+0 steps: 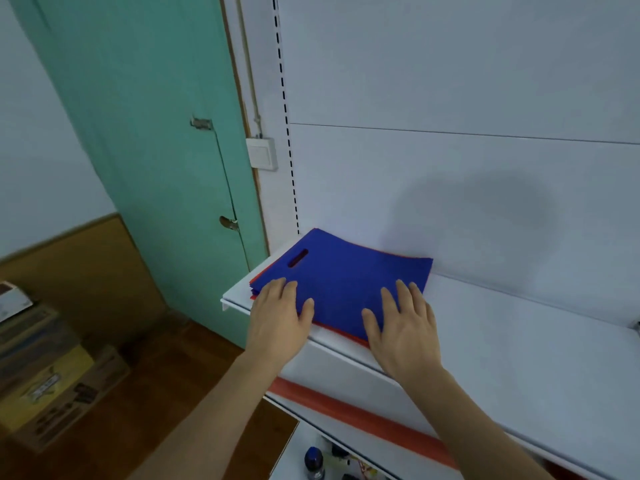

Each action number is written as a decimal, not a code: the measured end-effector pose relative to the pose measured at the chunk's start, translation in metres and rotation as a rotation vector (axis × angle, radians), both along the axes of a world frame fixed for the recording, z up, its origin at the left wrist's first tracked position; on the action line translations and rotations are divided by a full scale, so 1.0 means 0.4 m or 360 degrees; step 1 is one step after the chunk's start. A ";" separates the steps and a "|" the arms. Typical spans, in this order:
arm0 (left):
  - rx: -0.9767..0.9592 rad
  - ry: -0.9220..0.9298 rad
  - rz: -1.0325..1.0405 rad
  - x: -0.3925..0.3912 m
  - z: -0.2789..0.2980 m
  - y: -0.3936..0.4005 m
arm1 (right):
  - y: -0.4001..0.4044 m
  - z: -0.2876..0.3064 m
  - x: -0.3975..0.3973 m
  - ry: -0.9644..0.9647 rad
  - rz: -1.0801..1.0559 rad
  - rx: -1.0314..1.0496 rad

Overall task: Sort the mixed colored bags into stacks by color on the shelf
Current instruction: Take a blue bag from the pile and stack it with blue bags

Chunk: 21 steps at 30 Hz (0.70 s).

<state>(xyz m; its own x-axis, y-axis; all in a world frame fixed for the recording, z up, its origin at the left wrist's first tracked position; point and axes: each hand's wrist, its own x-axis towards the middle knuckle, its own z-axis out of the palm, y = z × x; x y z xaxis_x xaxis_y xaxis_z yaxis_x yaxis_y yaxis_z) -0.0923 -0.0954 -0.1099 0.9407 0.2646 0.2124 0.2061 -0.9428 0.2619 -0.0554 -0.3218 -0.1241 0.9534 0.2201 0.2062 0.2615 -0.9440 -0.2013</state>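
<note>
Item: mixed pile of bags (346, 282), blue bag on top, red edges showing beneath, at the left end of the white shelf (519, 341). I see my left hand (277, 317) and right hand (401, 327) lying flat on the near edge, fingers straight, gripping nothing. Risks: thin sheets may lift together, mixing colors; the pile sits near the shelf edge and could slide off.

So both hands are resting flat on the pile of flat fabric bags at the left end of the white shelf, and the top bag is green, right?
Not quite: the top flat fabric bag is blue, not green, as the head view shows. The rest holds: left hand and right hand lie flat on the pile at the white shelf's left end.
</note>
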 end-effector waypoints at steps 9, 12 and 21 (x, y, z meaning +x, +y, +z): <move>0.0262 0.0134 -0.0058 0.142 -0.037 0.101 | 0.078 0.001 0.067 0.0131 -0.0169 -0.0151; 0.0301 0.0233 -0.0115 0.164 -0.052 0.125 | 0.098 0.004 0.065 0.0203 -0.0279 -0.0210; 0.0333 0.0066 -0.0267 0.174 -0.066 0.169 | 0.126 -0.016 0.015 0.0205 -0.0662 -0.0152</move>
